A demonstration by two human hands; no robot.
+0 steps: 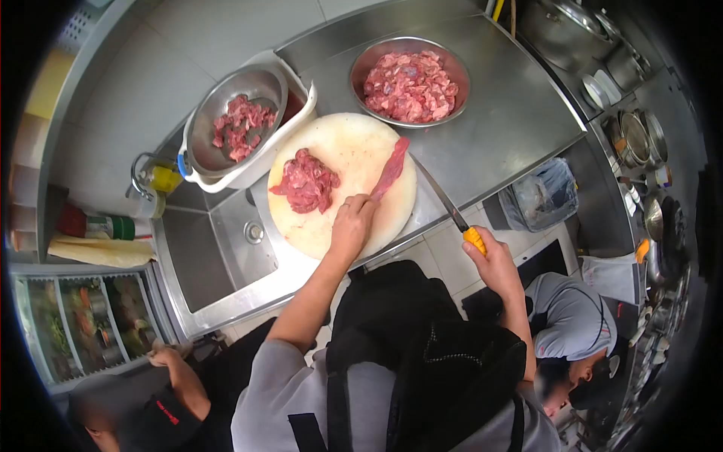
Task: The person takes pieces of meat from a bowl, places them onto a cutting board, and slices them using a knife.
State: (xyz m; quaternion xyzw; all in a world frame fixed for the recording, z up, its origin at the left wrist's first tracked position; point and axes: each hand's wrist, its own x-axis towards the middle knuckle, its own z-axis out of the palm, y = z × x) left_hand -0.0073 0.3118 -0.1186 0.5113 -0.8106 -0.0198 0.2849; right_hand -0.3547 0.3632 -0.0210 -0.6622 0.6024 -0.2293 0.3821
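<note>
On a round white cutting board point(301, 245), a long strip of red meat point(391, 167) lies at the right side. The fingers of my left hand point(354, 222) are closed on its lower end. My right hand point(493, 260) grips the yellow handle of a knife point(446, 200), whose blade points up and left, just off the board's right edge. A pile of meat point(306, 182) sits on the board's left part. Behind the board, a metal bowl point(462, 71) holds many cut pieces. Another metal bowl point(197, 135) with fewer pieces rests on a white tub point(301, 120) at the left.
The steel counter point(520, 98) extends to the right, with a bag-lined bin point(538, 196) below its edge. A sink point(199, 260) is at the left. One person point(181, 384) stands lower left by a glass-topped case; another person point(572, 316) bends at the lower right.
</note>
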